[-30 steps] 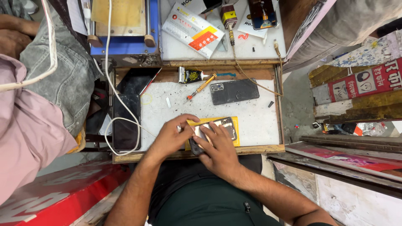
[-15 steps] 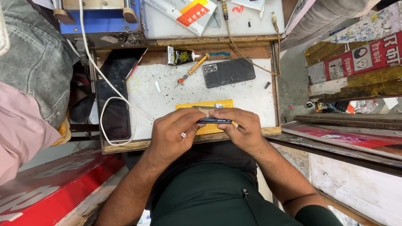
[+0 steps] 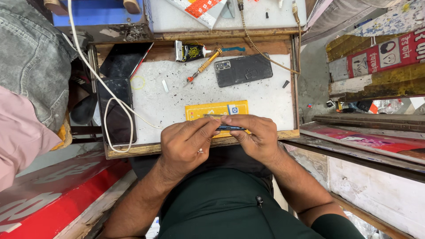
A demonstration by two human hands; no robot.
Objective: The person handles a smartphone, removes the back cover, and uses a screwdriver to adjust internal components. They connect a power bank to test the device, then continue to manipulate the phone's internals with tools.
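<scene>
Dark, perhaps a phone [image 3: 230,127], pinched edge-on between left hand [image 3: 188,144] and right hand [image 3: 256,137].

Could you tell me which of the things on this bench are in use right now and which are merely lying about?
In use:
- left hand and right hand, both gripping the phone edge-on
- yellow mat beneath it

Lying about:
- dark back cover
- screwdriver
- glue tube
- black phone with white cable
</scene>
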